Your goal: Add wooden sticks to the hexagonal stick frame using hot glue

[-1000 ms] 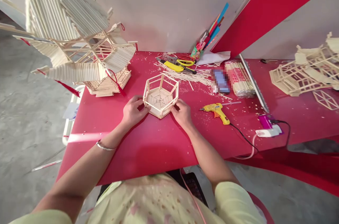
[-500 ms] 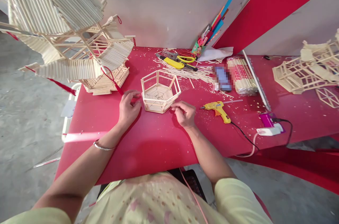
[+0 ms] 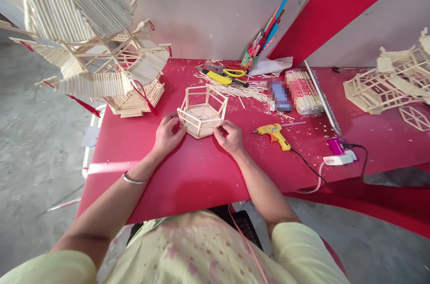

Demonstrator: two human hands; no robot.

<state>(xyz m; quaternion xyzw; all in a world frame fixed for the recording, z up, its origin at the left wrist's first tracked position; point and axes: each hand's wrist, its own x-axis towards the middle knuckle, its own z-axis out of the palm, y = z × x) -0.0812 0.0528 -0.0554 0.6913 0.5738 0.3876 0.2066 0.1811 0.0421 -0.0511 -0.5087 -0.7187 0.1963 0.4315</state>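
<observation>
A six-sided frame of thin wooden sticks (image 3: 199,131), with a slatted floor and a raised railing, rests on the red table (image 3: 198,172) in front of me. My left hand (image 3: 169,134) pinches its left corner between thumb and fingers. On the opposite side, my right hand (image 3: 230,137) grips the lower right corner with its fingertips. To the right of that hand lies a yellow hot glue gun (image 3: 273,134) with a clear glue stick in its back.
A large stick pagoda model (image 3: 110,91) stands at the left. Behind the frame lie loose sticks (image 3: 243,90), a yellow cutter (image 3: 218,78), and a pen cup (image 3: 249,59). Packed sticks (image 3: 304,93), a phone (image 3: 281,96), a power strip (image 3: 341,157) and another stick model (image 3: 376,84) are at right.
Both hands have closed on the frame's sides, the right one moving in from slightly apart. The frame has turned a little, so a corner now faces me.
</observation>
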